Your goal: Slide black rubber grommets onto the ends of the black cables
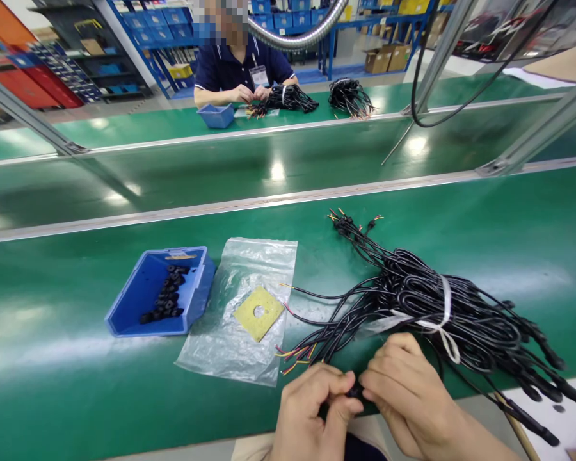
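Note:
At the table's front edge, my left hand (312, 410) pinches a small black part (354, 389) between thumb and forefinger. My right hand (408, 394) meets it from the other side, its fingers closed at the same part. Most of the part is covered by fingertips, and whether a cable runs into it cannot be seen. Just beyond my hands lies a bundle of black cables (413, 291), bound by a white tie (445, 301). Its bare red and yellow wire ends (297, 355) point left, close to my left hand.
A blue bin (196, 307) holds small black parts (166, 298). Beside it, a yellow square plate with a hole (249, 317) rests on a clear plastic bag (235, 262). Across the green benches a co-worker (242, 70) handles another cable bundle (292, 98) near a blue bin (216, 116).

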Demonstrator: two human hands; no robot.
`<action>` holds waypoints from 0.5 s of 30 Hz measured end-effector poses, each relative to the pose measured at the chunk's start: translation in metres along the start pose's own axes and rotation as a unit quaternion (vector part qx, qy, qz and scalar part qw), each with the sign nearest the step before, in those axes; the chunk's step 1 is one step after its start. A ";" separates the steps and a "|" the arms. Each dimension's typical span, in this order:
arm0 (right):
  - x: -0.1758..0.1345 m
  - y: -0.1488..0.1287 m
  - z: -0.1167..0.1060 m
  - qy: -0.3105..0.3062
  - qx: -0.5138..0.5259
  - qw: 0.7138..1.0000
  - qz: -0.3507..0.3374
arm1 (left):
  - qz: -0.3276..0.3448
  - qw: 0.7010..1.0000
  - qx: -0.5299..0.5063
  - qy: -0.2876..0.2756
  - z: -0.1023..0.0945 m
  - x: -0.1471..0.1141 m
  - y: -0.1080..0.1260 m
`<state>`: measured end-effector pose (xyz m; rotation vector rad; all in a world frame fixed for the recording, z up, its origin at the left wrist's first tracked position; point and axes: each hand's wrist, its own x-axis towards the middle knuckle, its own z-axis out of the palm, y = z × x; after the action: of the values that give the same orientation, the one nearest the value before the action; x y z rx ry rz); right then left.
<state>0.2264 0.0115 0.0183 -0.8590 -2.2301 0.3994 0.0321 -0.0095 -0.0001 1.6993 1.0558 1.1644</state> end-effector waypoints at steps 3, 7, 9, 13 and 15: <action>0.000 0.000 0.002 -0.028 0.003 1.000 -0.012 | 0.027 0.999 -0.010 0.018 0.002 0.004 0.001; 0.000 0.000 0.003 -0.027 0.013 0.999 -0.021 | 0.040 0.999 -0.017 0.025 0.004 0.007 0.002; 0.001 0.000 0.002 -0.021 0.013 0.999 -0.023 | 0.025 1.000 -0.004 0.012 0.003 0.007 0.003; 0.003 -0.001 0.000 0.009 -0.037 0.999 -0.029 | -0.048 0.999 -0.007 0.007 -0.002 0.003 0.003; 0.004 -0.002 0.000 0.015 -0.046 0.999 -0.018 | -0.056 0.998 -0.008 0.004 -0.002 0.002 0.004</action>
<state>0.2234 0.0130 0.0209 -0.8650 -2.2476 0.2666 0.0308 -0.0086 0.0043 1.6032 1.1283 1.1072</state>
